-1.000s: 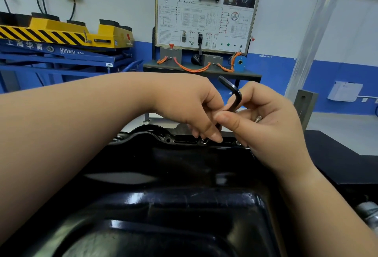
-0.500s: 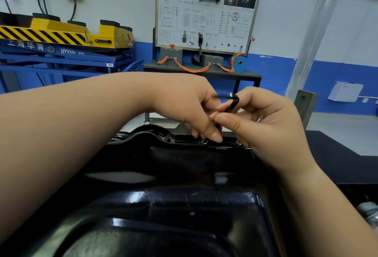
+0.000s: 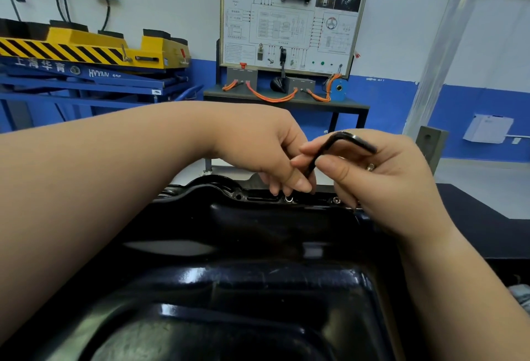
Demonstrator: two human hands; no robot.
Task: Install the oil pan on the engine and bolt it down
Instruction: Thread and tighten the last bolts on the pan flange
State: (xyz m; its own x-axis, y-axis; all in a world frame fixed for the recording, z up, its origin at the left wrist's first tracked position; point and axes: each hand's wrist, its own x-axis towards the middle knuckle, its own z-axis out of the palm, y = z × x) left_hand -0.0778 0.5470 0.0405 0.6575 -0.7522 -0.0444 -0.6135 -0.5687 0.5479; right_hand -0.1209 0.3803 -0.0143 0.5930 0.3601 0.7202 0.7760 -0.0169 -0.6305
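Observation:
A glossy black oil pan (image 3: 258,297) fills the lower view, its far flange (image 3: 258,197) carrying bolt holes and a silver bolt head (image 3: 288,198). A second bolt head (image 3: 336,200) sits further right on the flange. A black L-shaped hex key (image 3: 332,145) stands over the far flange, its long leg going down behind my fingers. My left hand (image 3: 263,151) pinches the key's lower shaft. My right hand (image 3: 384,177) holds the shaft and the short arm, which points right. The key's tip is hidden by my left fingers.
A yellow and blue lift table (image 3: 86,59) stands at the back left. A training board (image 3: 292,16) with orange cables stands on a grey bench behind the engine. A dark tabletop (image 3: 473,211) lies to the right, with a grey block (image 3: 430,145) beyond it.
The hex key's short arm has swung from pointing up-left, through a foreshortened position, to pointing right. Both hands stay at the same spot on the far flange.

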